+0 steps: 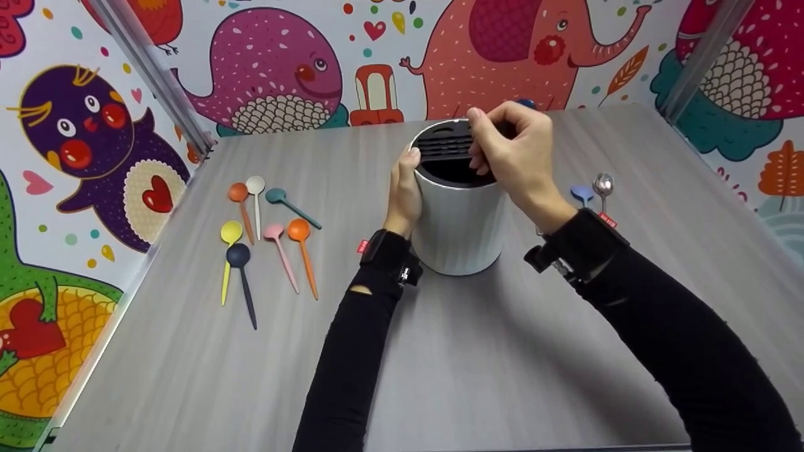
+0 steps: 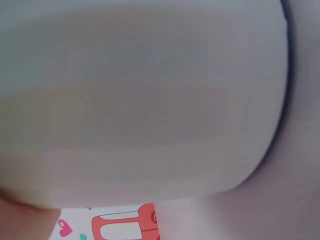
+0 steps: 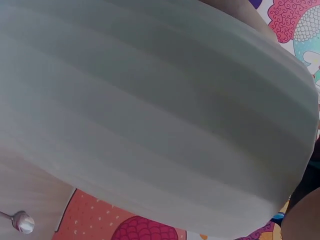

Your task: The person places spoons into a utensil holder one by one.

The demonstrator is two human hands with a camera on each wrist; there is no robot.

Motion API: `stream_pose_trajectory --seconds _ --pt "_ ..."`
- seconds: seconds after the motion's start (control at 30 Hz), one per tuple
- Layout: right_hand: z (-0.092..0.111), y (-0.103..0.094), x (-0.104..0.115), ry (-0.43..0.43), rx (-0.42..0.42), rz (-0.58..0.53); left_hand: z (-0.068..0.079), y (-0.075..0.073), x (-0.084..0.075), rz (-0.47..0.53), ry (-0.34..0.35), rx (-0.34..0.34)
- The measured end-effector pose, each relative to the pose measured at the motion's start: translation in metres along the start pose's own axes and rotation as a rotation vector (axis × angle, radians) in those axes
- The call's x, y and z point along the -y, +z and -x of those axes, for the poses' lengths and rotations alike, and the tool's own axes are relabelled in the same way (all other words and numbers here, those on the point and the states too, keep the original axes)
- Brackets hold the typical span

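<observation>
A pale grey cylindrical utensil holder (image 1: pixel 458 226) stands upright, a black slotted insert (image 1: pixel 440 145) across the back of its mouth. My left hand (image 1: pixel 402 191) holds its left side, a fingertip at the rim. Over the right part of the mouth is my right hand (image 1: pixel 518 147), fingers curled, thumb tip raised. Some fingertips overlap the dark opening. Whether they grip something is hidden. A small glossy dark blue rounded piece (image 1: pixel 526 102) peeks out behind this hand's knuckles. The holder's ribbed wall (image 2: pixel 140 100) fills most of both wrist views.
Several coloured spoons lie left of the holder, among them a yellow spoon (image 1: pixel 231 232), a navy spoon (image 1: pixel 239 255) and a pink spoon (image 1: pixel 274 232). Beyond my right wrist lie a blue spoon (image 1: pixel 582 193) and a silver spoon (image 1: pixel 603 184). Cartoon-printed panels (image 1: pixel 276 69) border the table.
</observation>
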State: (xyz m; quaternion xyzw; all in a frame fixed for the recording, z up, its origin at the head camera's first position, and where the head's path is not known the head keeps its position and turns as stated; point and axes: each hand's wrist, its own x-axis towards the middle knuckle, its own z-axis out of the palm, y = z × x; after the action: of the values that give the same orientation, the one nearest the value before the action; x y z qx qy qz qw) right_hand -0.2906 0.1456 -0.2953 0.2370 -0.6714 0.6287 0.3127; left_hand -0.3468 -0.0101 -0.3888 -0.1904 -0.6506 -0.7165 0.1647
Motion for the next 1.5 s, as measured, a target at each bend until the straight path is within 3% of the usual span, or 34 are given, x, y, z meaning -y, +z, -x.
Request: stream_pose_trajectory --seconds 0.47,0.7,0.87,1.03,1.3,1.5 --pt "-0.003 0.000 0.003 -0.111 0.042 0.105 0.000 0.000 0.000 0.000 0.009 -0.001" --pt "-0.003 0.001 0.005 -0.160 -0.034 0.182 0.001 -0.001 0.001 0.006 0.009 0.006" --pt "-0.008 -0.002 0.012 -0.188 -0.081 0.163 0.002 0.000 0.001 0.015 -0.002 0.005" --pt "-0.017 -0.012 0.024 -0.165 -0.107 0.155 0.001 0.000 0.000 0.015 -0.008 0.007" --pt "-0.034 -0.037 0.040 -0.244 -0.163 0.171 0.001 0.001 -0.002 0.006 -0.002 0.017" --pt "-0.039 -0.058 0.030 -0.210 -0.143 0.318 0.002 0.000 -0.001 0.010 0.004 0.017"
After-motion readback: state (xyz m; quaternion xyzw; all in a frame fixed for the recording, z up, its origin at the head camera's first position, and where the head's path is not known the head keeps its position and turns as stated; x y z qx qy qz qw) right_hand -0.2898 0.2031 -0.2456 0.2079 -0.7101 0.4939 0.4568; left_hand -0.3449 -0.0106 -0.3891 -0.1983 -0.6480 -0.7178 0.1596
